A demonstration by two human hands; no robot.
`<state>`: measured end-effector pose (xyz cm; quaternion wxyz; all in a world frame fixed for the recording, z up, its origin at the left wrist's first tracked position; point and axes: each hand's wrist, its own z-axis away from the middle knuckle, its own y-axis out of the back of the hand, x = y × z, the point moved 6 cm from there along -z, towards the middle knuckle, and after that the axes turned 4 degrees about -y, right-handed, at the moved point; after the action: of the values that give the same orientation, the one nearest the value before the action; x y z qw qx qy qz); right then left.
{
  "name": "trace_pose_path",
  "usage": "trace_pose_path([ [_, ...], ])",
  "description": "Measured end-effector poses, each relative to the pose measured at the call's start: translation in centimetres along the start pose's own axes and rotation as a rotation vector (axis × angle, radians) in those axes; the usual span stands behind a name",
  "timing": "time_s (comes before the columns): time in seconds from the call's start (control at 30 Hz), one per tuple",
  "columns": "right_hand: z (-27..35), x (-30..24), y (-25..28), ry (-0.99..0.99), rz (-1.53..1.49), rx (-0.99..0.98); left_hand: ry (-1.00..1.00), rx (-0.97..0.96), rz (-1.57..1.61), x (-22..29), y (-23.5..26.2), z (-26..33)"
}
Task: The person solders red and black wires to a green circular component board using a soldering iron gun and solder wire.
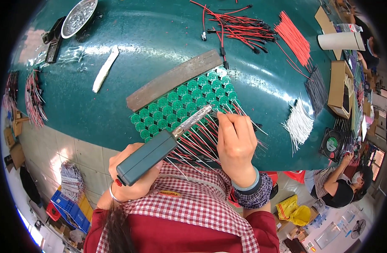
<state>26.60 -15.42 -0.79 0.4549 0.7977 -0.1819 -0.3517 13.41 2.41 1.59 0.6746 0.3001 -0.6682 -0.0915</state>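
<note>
My left hand [136, 185] is closed round the dark green handle of a soldering gun [147, 158]. Its thick silvery tip slants up to the right, over a panel of small round green circuit boards [176, 103]. Close to that tip, my right hand [237, 143] pinches the end of a thin wire against the panel; the fingers partly hide it. Red and white wires [197, 141] fan out from the panel's near side toward my apron. Along the panel's far edge lies a flat brownish metal bar [174, 80].
Red-and-black connector leads [240, 33] lie at the back, with red wires [292, 40], dark grey wires [315, 90] and white wires [299, 126] to the right. A metal dish [79, 19] and white stick [106, 69] lie left. A cardboard box [341, 88] and small fan [331, 143] edge the right.
</note>
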Motion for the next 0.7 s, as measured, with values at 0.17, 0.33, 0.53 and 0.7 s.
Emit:
trace_pose_path([
  [0.17,0.0,-0.1,0.0,-0.003,0.000,0.013,0.087,0.018,0.064,-0.8,0.0,0.7],
  [0.33,-0.1,-0.8,0.7,0.020,-0.016,0.076,0.054,0.027,0.060,-0.8,0.2,1.0],
  [0.53,0.4,-1.5,0.0,0.010,-0.063,0.022,0.078,0.025,0.060,-1.1,0.4,1.9],
  [0.7,0.6,-1.5,-0.3,0.034,-0.023,0.010,0.079,-0.005,0.043,-1.0,0.3,1.7],
])
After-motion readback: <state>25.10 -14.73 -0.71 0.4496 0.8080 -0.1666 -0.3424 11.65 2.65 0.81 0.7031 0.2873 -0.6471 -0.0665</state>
